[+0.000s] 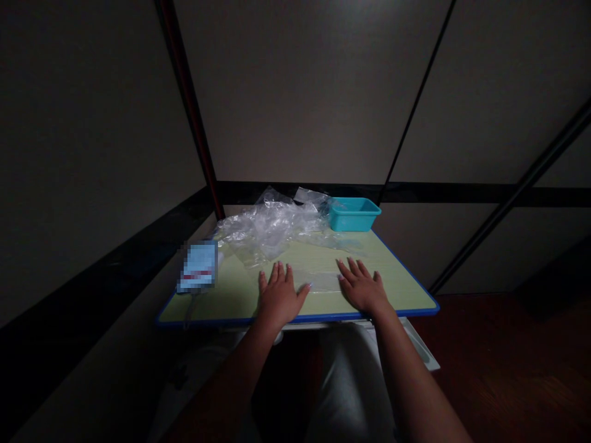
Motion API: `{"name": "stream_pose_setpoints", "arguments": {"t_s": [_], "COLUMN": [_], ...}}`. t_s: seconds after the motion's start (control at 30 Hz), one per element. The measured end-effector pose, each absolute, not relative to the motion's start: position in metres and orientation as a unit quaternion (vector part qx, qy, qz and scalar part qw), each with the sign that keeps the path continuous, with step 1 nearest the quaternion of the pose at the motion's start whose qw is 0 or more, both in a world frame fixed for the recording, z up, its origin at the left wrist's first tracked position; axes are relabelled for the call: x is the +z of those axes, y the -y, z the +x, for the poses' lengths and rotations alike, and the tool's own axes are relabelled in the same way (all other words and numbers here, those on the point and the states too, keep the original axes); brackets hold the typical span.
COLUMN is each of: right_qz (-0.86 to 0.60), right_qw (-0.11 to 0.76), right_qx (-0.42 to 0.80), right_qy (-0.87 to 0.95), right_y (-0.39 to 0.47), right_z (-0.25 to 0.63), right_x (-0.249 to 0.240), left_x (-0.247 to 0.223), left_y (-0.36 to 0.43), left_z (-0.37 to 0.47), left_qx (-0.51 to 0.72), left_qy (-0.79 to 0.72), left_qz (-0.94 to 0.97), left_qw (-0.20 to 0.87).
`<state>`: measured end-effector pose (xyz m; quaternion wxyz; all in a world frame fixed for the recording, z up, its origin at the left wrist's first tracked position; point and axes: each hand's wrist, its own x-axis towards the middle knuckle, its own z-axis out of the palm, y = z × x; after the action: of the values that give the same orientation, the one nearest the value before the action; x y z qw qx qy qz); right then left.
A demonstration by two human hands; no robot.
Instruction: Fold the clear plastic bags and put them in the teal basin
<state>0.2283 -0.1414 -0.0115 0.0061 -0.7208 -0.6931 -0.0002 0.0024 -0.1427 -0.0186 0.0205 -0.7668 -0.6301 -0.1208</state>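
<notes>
A clear plastic sheet [323, 281] lies flat on the blue-edged desk [399, 283], where, working from afar, I have my left hand [281, 298] palm down at the sheet's left end and my right hand [364, 292] palm down at its right. The fingers of both are spread apart. Beyond the sheet sprawls a heap of crumpled clear plastic [272, 224]; beyond it to the right stands a turquoise bin [353, 218]; to its left, a pixelated pale-blue object [198, 264].
</notes>
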Motion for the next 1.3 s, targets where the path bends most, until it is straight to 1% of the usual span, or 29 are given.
{"name": "stream_pose_setpoints", "arguments": {"t_s": [0.17, 0.33, 0.47, 0.63, 0.77, 0.9, 1.0, 1.13, 1.3], "right_qz": [-0.720, -0.719, -0.719, -0.720, -0.720, -0.720, -0.720, -0.720, -0.719], "right_qw": [0.008, 0.017, 0.013, 0.001, 0.011, 0.020, 0.019, 0.019, 0.018], "right_qx": [-0.003, -0.005, -0.005, -0.006, -0.009, -0.007, -0.008, -0.007, -0.006], "right_qy": [0.694, 0.695, 0.695, 0.694, 0.694, 0.694, 0.694, 0.694, 0.694], "right_y": [0.142, 0.143, 0.143, 0.143, 0.143, 0.142, 0.142, 0.143, 0.143], "right_z": [0.228, 0.228, 0.228, 0.227, 0.227, 0.228, 0.228, 0.228, 0.228], "right_x": [-0.011, -0.011, -0.011, -0.009, -0.011, -0.013, -0.013, -0.012, -0.011], "left_x": [-0.016, 0.004, 0.019, 0.015, 0.008, 0.008, 0.008, 0.007, 0.006], "left_y": [0.138, 0.113, 0.085, 0.070, 0.071, 0.069, 0.066, 0.065, 0.070], "left_z": [-0.002, -0.019, -0.030, -0.033, -0.034, -0.040, -0.045, -0.047, -0.048], "left_qx": [-0.122, -0.160, -0.138, -0.112, -0.140, -0.194, -0.207, -0.224, -0.255], "left_qy": [0.630, 0.601, 0.570, 0.537, 0.514, 0.468, 0.437, 0.408, 0.384], "left_qz": [-0.766, -0.782, -0.810, -0.833, -0.841, -0.845, -0.850, -0.854, -0.857], "left_qw": [0.026, 0.029, -0.025, -0.073, -0.099, -0.171, -0.208, -0.233, -0.231]}}
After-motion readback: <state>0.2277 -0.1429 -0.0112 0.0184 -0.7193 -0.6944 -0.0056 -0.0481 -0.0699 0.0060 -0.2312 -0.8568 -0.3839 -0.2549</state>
